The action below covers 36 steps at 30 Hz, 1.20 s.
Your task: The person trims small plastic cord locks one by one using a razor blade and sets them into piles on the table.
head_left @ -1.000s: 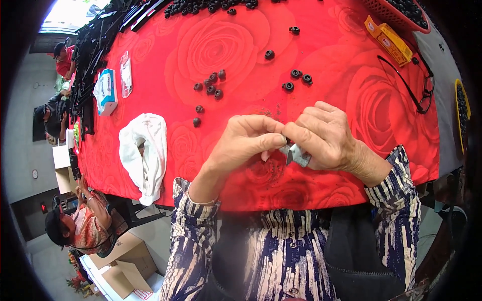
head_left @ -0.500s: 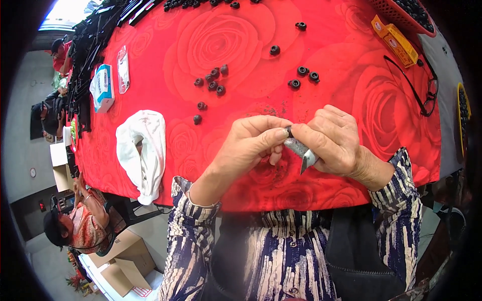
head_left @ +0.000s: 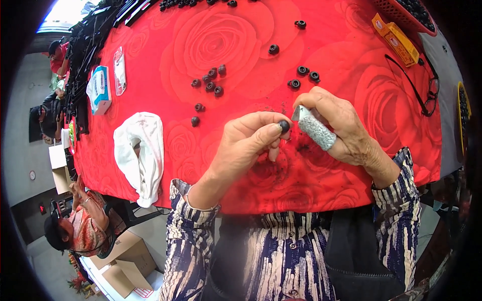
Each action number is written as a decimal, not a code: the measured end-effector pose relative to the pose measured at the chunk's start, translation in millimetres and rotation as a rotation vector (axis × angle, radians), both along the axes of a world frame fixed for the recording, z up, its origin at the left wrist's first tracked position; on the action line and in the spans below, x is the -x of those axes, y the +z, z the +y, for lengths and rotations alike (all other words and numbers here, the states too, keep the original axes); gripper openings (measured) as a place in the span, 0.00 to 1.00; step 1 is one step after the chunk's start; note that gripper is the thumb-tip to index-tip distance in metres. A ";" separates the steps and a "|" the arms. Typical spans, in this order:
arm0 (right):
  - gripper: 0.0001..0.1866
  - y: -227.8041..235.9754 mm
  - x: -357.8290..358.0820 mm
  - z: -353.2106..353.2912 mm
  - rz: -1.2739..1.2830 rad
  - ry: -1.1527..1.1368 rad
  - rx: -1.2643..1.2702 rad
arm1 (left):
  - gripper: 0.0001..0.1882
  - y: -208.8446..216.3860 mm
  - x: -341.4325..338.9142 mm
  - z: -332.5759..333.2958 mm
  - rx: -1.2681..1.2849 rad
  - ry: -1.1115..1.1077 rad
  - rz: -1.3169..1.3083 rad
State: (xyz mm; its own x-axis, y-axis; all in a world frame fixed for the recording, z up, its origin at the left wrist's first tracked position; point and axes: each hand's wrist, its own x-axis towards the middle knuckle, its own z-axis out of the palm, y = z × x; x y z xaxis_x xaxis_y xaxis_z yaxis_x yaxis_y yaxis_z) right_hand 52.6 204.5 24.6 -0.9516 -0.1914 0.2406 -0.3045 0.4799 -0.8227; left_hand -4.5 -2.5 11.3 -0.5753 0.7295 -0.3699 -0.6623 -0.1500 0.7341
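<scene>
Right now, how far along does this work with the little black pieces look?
Done: I cannot tell which pieces are finished; dark crumbs lie on the red tablecloth under the hands. In hand: the left hand pinches one small black piece, and the right hand holds a small tool with a grey grip against it. Left: loose black pieces lie scattered, with more along the far edge.

One head-worn fisheye view looks steeply down, close over the near edge of the red table (head_left: 381, 125).
</scene>
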 end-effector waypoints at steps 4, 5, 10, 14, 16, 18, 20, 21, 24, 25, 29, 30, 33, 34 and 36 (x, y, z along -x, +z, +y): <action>0.16 -2.1 0.0 -1.4 0.029 -0.035 -0.041 | 0.12 2.5 -0.2 -0.2 -0.026 0.000 0.000; 0.16 -4.0 -0.1 -1.2 0.026 -0.038 -0.042 | 0.12 1.8 -0.1 -0.3 -0.025 -0.007 -0.013; 0.13 -7.4 -0.3 -2.0 0.077 -0.016 -0.025 | 0.12 1.0 -1.0 0.2 -0.011 -0.015 -0.019; 0.13 -8.3 -0.1 -2.5 0.090 -0.007 -0.020 | 0.13 0.0 -0.9 0.2 -0.021 -0.023 -0.013; 0.13 -9.6 0.2 -3.1 0.108 -0.009 -0.020 | 0.13 0.1 -1.0 -0.2 -0.021 -0.027 0.003; 0.14 -5.7 0.0 -3.2 0.062 -0.011 -0.032 | 0.13 1.2 -1.2 -0.8 -0.009 -0.019 -0.008; 0.15 -5.4 -0.4 -2.3 0.014 -0.018 -0.050 | 0.13 -0.9 -1.2 -0.1 -0.026 -0.025 -0.014; 0.14 -7.5 0.4 -1.9 0.057 -0.003 -0.029 | 0.13 -1.7 -1.3 0.1 -0.041 -0.028 -0.018; 0.13 -8.8 0.5 -1.4 0.104 0.012 -0.005 | 0.13 -0.7 -1.3 1.4 -0.021 -0.029 -0.015; 0.13 -8.0 0.6 -1.8 0.109 0.016 -0.002 | 0.13 -0.2 -1.2 1.0 -0.020 -0.028 -0.015; 0.13 -7.0 1.3 -1.9 0.107 0.027 0.005 | 0.13 0.5 -1.1 0.0 -0.009 -0.040 -0.015; 0.13 -6.5 1.4 -1.9 0.101 0.036 0.009 | 0.13 0.5 -1.2 -0.1 -0.003 -0.038 -0.020; 0.13 -6.6 1.6 -1.4 0.101 0.048 0.022 | 0.13 1.8 -0.5 -0.2 0.006 -0.056 -0.009; 0.13 -7.1 1.7 -1.4 0.109 0.054 0.034 | 0.13 1.6 -0.7 -0.4 0.007 -0.056 -0.009; 0.13 -8.0 1.6 -1.3 0.105 0.058 0.029 | 0.13 0.8 -1.2 -1.0 0.001 -0.049 -0.018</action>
